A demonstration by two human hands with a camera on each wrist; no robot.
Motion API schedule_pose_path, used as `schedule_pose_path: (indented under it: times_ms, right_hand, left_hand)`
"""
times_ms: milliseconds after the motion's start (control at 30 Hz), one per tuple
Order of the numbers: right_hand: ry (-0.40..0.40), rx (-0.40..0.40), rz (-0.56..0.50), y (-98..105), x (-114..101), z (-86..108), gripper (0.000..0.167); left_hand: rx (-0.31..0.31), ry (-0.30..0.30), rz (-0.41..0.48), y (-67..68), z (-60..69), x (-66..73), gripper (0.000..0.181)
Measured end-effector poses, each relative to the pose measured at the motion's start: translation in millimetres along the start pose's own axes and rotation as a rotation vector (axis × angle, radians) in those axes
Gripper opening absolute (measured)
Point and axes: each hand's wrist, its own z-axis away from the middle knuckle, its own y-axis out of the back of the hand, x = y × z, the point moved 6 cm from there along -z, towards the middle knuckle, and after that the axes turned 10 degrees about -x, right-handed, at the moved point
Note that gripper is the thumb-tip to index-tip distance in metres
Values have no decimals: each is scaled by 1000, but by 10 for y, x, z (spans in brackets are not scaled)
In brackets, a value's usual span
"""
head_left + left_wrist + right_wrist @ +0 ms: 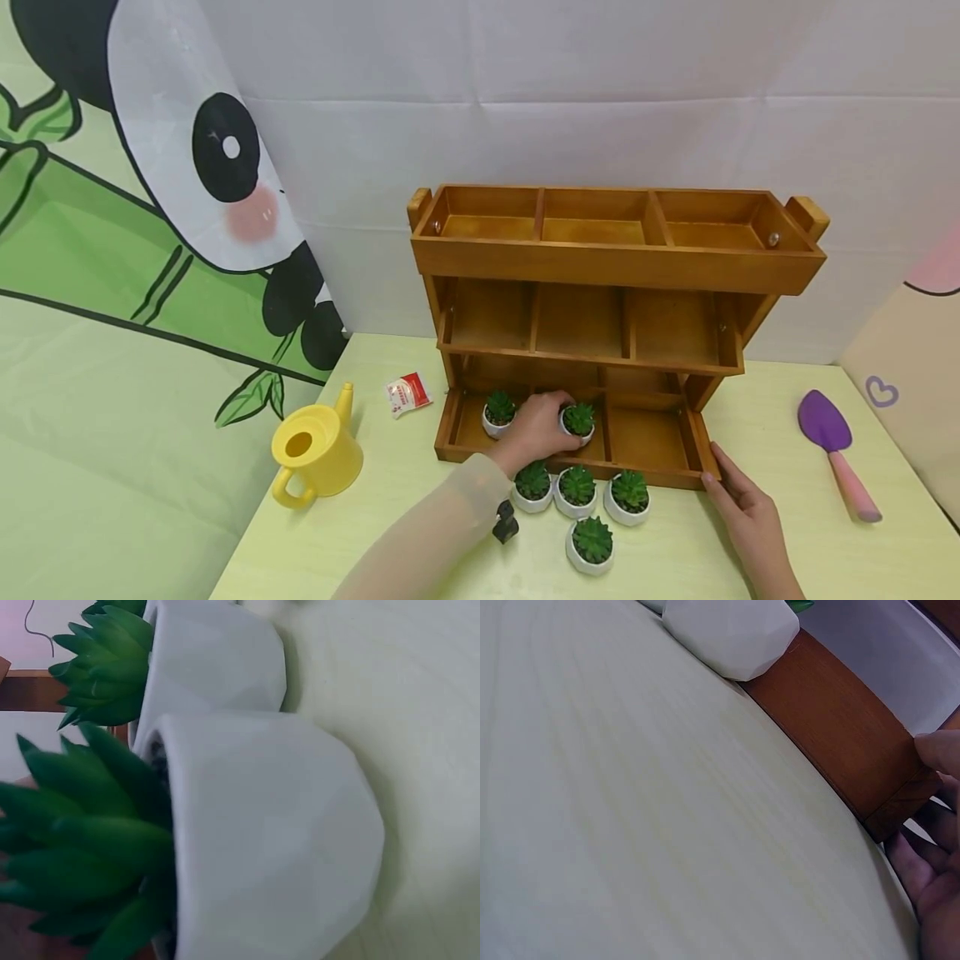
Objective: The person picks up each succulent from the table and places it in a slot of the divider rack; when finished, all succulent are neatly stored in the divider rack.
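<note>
Succulent pot [578, 422] is pinched by the left hand [536, 423] at the bottom tray [670, 478], whose corner is gripped by the right hand [750, 510], presumably for steadiness.

A green plant [578, 417] in a white pot [587, 437] is being held upright by the left hand [532, 423] at the middle compartment in the bottom tier of a brown wooden shelf [618, 266]; whether its base is being supported cannot be told. The shelf is being gripped at its front right corner by the right hand [748, 510], each of its three tiers being split into three compartments.
</note>
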Motion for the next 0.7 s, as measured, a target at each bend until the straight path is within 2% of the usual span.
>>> schedule_pose_path:
  times_ms: [300, 533, 700]
  right_hand:
    - [4, 0, -8, 1, 10, -2, 57]
    - [9, 5, -10, 7, 26, -12, 57]
    - [11, 5, -8, 3, 25, -6, 57]
  left_hand:
    - [20, 19, 12, -19, -21, -9, 61]
    - [-40, 64, 20, -3, -14, -13, 65]
    - [-65, 67, 9, 9, -11, 1, 65]
